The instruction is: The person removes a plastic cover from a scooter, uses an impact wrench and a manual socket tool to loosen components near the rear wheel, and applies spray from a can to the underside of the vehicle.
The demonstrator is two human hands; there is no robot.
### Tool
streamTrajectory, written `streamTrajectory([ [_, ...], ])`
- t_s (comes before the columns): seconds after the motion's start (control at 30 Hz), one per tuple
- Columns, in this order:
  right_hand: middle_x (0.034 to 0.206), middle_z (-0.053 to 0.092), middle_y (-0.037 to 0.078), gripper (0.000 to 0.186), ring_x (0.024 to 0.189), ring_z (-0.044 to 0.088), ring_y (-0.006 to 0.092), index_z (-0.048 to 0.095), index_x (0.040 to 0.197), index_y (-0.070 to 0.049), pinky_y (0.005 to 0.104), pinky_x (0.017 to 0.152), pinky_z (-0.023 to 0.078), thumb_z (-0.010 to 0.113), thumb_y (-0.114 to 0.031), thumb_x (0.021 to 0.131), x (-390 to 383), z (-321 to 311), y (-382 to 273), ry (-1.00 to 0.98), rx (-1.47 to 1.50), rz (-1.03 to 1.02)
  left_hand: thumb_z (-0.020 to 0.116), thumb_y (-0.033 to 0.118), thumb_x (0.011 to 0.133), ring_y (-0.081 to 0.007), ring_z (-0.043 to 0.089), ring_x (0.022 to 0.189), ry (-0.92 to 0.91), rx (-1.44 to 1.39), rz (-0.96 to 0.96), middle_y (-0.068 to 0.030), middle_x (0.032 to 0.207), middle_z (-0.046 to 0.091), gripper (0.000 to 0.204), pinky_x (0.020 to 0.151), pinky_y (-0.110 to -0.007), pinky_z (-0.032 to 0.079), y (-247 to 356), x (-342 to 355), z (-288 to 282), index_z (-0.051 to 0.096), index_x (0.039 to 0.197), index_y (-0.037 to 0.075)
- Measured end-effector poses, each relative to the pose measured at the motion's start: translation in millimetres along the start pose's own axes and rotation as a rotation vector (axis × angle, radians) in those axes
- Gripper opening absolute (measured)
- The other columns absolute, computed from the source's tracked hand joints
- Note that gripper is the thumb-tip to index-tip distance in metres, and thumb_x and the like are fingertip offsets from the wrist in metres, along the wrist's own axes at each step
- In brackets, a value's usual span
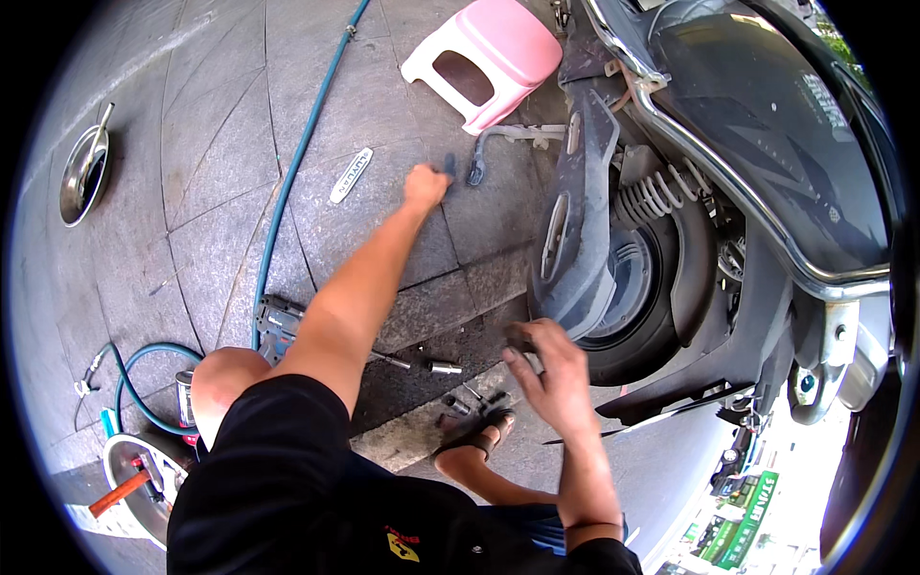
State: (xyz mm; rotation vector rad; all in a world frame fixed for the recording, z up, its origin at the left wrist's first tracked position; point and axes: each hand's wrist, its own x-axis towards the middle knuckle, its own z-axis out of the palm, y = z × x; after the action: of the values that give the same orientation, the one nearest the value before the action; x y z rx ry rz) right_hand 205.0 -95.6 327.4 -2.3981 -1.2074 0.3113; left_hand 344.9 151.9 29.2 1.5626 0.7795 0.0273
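**Dark piece at the left hand; right hand well apart**

Pavement: grey slabs, underlying the items.

Scooter: dark body, chrome rail, along the person's right.

Cover: grey, slotted, beside the wheel; long axis runs outward from the person, lower end just beyond the right hand.

Wheel: black tyre, partly behind the cover.

Stool: pink, beyond the left hand and to its right.

Hose: blue-green, left of the outstretched left arm, running outward.

Bowls, two: metal; one far left with a handled item in it, one at lower left with a wooden-handled tool.

Lever: curved bar, near end just right of the dark piece, far end toward the scooter.

Drill: partly hidden by the left arm.

Hands, two. Left: arm extended, fingers curled against the dark piece; whether it grips or only touches cannot be told. Right: fingers bent, close to the body, beside the cover's lower end; whether anything is held cannot be told.

Badge: pale, elongated, left of the left hand, slanting outward to the right.

Dark piece: small, upright in view, long axis pointing outward; at the left hand's right edge, between it and the lever. Left hand is clearly the nearer; from the right hand it lies outward and leftward.

Socket: metal, left of the right hand.
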Motion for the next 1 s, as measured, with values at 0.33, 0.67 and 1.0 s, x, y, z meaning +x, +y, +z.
streamTrajectory([
  [0.33, 0.088, 0.063, 0.011, 0.027, 0.081, 0.064, 0.0225, 0.064, 0.103, -0.001, 0.0332, 0.073, 0.050, 0.066, -0.025, 0.089, 47.6, -191.8, -78.5, 0.180, -0.787, -0.080, 0.064, 0.009, 0.090, -0.0124, 0.058, 0.068, -0.421, -1.171, 0.192, -0.0052, 0.085, 0.064, 0.044, 0.058, -0.028, 0.049, 159.0, -5.4, 68.1, 0.050, 0.132, 0.006],
  [0.67, 0.103, 0.063, 0.016, 0.033, 0.090, 0.067, 0.0301, 0.060, 0.111, 0.003, 0.0396, 0.078, 0.051, 0.067, -0.015, 0.085, 116.3, -222.4, -102.4, -0.157, -1.201, -0.005, 0.059, 0.000, 0.089, -0.0159, 0.058, 0.082, -0.438, -1.368, 0.243, -0.0097, 0.097, 0.061, 0.043, 0.065, -0.031, 0.053, 172.8, 0.3, 91.5, 0.048, 0.131, 0.005],
  [1.0, 0.093, 0.061, 0.017, 0.046, 0.081, 0.061, 0.0231, 0.056, 0.111, 0.005, 0.0327, 0.074, 0.049, 0.063, -0.036, 0.090, 150.7, -230.2, -87.9, -0.270, -1.023, 0.161, 0.063, 0.002, 0.087, -0.0102, 0.054, 0.076, -0.437, -1.393, 0.265, -0.0045, 0.094, 0.061, 0.045, 0.061, -0.025, 0.046, 171.4, 1.4, 114.7, 0.053, 0.130, 0.008],
])
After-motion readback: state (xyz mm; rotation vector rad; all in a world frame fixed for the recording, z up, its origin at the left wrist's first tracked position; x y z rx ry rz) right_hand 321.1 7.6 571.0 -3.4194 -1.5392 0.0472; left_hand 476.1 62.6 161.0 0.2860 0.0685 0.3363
